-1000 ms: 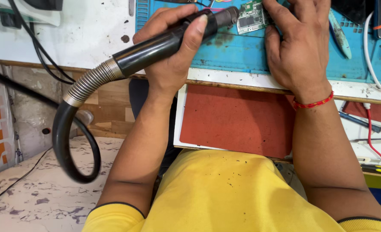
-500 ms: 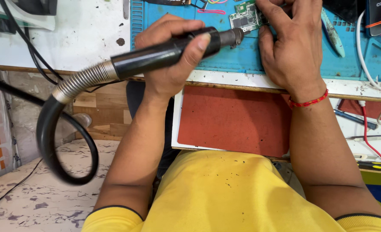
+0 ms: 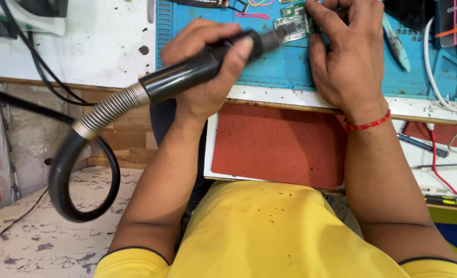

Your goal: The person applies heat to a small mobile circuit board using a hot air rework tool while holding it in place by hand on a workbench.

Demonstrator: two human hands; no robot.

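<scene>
Currently the left hand is closed in a full grip around the black handle of a hot-air tool. The handle's long axis runs from about 8 o'clock, where a ribbed metal collar joins a thick black hose, to about 2 o'clock, where the nozzle points. The nozzle tip sits just beside the left edge of a small green circuit board; whether tip and board touch cannot be told.

The right hand rests on the blue work mat, fingers curled forward over the right side of the circuit board. It appears to pin or steady the board, but the fingertips are partly cut off by the top of the view, so how firmly it grips cannot be told. A red thread bracelet circles that wrist.

Relation of note: the board lies at 12 o'clock from the person, at 2 o'clock from the left hand along the tool's axis, and directly under the right fingers. The right hand is the nearer of the two.

Below the mat, the counter edge overhangs a red pad. Blue tweezers lie on the mat at 3 o'clock from the right hand.
</scene>
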